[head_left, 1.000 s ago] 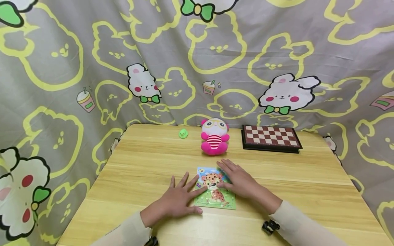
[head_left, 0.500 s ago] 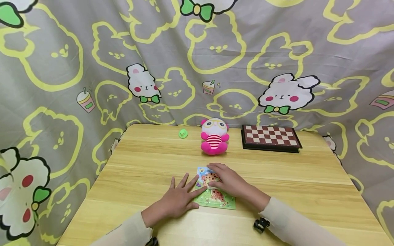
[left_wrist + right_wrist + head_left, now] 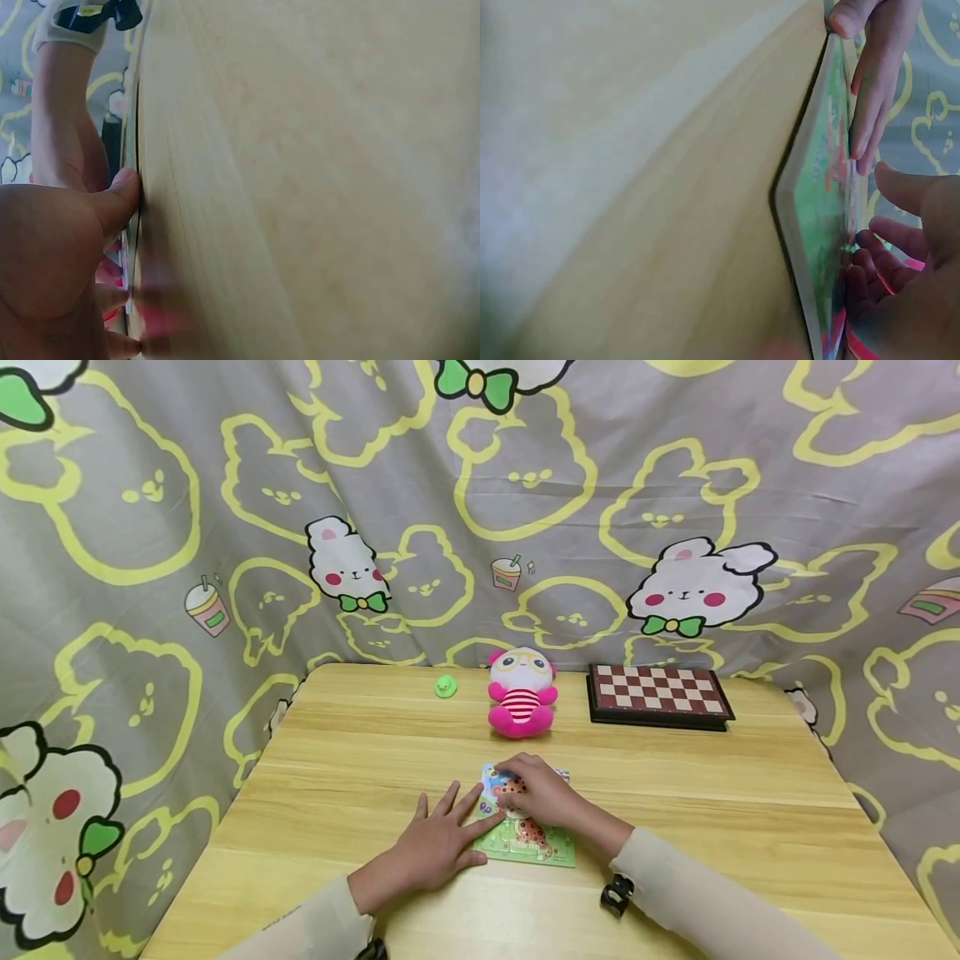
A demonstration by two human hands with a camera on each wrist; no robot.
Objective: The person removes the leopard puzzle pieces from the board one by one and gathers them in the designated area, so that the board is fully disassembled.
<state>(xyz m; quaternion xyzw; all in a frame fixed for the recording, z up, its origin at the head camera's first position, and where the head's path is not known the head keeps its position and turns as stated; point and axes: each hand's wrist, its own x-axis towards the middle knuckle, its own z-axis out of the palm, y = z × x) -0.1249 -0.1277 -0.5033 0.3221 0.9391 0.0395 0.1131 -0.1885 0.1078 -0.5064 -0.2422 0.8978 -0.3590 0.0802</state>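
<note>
Presently, my left hand (image 3: 431,852) sits nearest me, short of the pink panda plush (image 3: 521,697) and off to its left: fingers straight and spread, index over the puzzle board (image 3: 491,845); no shift in the last second. Right hand (image 3: 546,795), straight in front of the panda: a second ago stretched over the board's right side, now drawn leftward with fingers bent down over the leopard's head. Whether it pinches a piece: cannot tell; the right wrist view shows curled fingers, thumb apart. Reading: flat hand has given way to fingertip work, left probably steadying.

Board: flat on the table (image 3: 315,827), between me and the panda, hardly turned. Printed leopard upright, head toward the panda, feet toward me. Outline near square; allowing for foreshortening, long axis probably runs me-to-panda.

Beyond: small green figure (image 3: 446,686) left of the panda, chequered box (image 3: 660,693) right.
</note>
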